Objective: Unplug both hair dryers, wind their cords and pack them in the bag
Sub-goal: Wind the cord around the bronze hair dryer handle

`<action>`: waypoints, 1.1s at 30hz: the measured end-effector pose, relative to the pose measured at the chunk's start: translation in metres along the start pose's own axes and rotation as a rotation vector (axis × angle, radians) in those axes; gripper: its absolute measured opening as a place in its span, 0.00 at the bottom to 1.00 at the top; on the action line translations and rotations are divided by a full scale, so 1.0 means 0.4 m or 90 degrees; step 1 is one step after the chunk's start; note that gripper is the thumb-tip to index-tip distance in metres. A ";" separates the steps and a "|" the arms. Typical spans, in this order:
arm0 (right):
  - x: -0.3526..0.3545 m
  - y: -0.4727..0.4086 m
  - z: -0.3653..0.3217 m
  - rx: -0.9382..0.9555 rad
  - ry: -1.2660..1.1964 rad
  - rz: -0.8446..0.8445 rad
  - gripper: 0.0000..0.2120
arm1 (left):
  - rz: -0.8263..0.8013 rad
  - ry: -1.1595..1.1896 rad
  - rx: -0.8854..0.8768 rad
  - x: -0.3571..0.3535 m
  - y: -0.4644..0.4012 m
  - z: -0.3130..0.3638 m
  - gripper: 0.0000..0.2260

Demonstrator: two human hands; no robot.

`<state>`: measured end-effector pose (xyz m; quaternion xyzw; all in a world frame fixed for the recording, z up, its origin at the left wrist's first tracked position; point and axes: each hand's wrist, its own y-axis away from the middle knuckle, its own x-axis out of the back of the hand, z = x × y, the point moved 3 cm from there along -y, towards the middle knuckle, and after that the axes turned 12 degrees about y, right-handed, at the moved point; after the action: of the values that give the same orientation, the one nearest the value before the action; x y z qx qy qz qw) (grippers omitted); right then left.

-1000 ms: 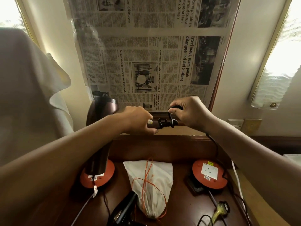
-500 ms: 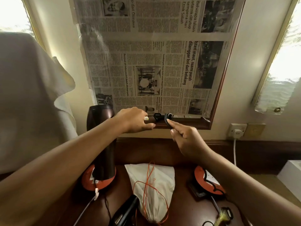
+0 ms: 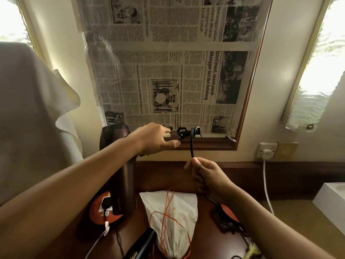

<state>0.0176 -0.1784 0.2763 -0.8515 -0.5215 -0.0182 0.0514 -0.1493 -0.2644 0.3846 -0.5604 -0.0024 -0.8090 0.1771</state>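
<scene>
My left hand [image 3: 155, 139] grips the handle of a brown hair dryer [image 3: 119, 165], held up in front of the mirror with its barrel hanging down. Its black cord [image 3: 191, 144] loops over the handle's end and runs straight down into my right hand [image 3: 207, 174], which is closed around it. A white drawstring bag [image 3: 171, 221] with orange string lies on the dark wooden table below. A second, black hair dryer [image 3: 141, 245] lies at the bottom edge, left of the bag.
An orange extension reel [image 3: 99, 212] with a black plug in it sits under the brown dryer; another reel [image 3: 229, 212] is partly hidden by my right arm. A wall socket [image 3: 266, 151] holds a white plug. A white box [image 3: 332, 199] stands far right.
My right hand dropped from the handle's end to below it, drawing the cord down taut. My left hand kept its grip on the handle.
</scene>
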 end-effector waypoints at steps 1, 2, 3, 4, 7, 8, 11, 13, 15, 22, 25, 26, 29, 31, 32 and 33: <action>0.003 -0.002 0.005 -0.014 -0.018 -0.016 0.16 | 0.002 -0.009 -0.004 0.002 0.002 0.003 0.29; 0.007 -0.004 0.010 -0.024 -0.039 -0.035 0.16 | 0.004 -0.017 -0.010 0.002 0.003 0.004 0.30; 0.011 -0.008 0.014 -0.030 -0.062 -0.057 0.15 | 0.003 -0.018 -0.016 0.003 0.004 0.005 0.30; 0.015 -0.013 0.017 -0.032 -0.081 -0.078 0.15 | -0.001 -0.010 -0.022 0.002 0.005 0.005 0.30; 0.030 -0.028 0.023 -0.041 -0.062 -0.099 0.15 | -0.015 0.005 -0.040 0.003 0.010 0.008 0.31; 0.035 -0.032 0.022 -0.050 -0.023 -0.090 0.15 | -0.021 -0.001 -0.043 0.002 0.013 0.009 0.31; 0.047 -0.039 0.010 -0.087 0.130 -0.046 0.21 | -0.040 0.042 -0.049 0.001 0.022 0.015 0.30; 0.056 -0.046 0.002 -0.109 0.212 -0.020 0.25 | -0.056 0.075 -0.051 0.004 0.026 0.018 0.28; 0.069 -0.056 -0.007 -0.109 0.255 0.002 0.25 | -0.060 0.049 -0.062 0.008 0.030 0.019 0.28; 0.139 -0.092 -0.078 -0.091 0.266 -0.012 0.17 | -0.079 0.048 -0.066 0.010 0.048 0.021 0.23; 0.163 -0.103 -0.133 -0.067 0.387 0.013 0.13 | -0.100 0.035 -0.068 0.002 0.049 0.027 0.23; 0.167 -0.105 -0.153 -0.045 0.440 0.022 0.12 | -0.108 0.023 -0.067 -0.003 0.049 0.029 0.23; 0.173 -0.112 -0.200 0.012 0.576 0.033 0.11 | -0.120 -0.031 -0.066 -0.017 0.049 0.037 0.23; 0.172 -0.117 -0.222 0.044 0.632 0.041 0.10 | -0.142 -0.065 -0.068 -0.025 0.049 0.044 0.20; 0.171 -0.118 -0.231 0.062 0.652 0.050 0.09 | -0.152 -0.077 -0.071 -0.029 0.049 0.047 0.19; 0.168 -0.118 -0.242 0.084 0.670 0.062 0.08 | -0.156 -0.086 -0.072 -0.031 0.046 0.049 0.17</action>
<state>0.0083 -0.1078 0.3813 -0.7453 -0.3852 -0.4078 0.3603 -0.1222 -0.2743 0.3770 -0.6181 -0.0369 -0.7840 0.0445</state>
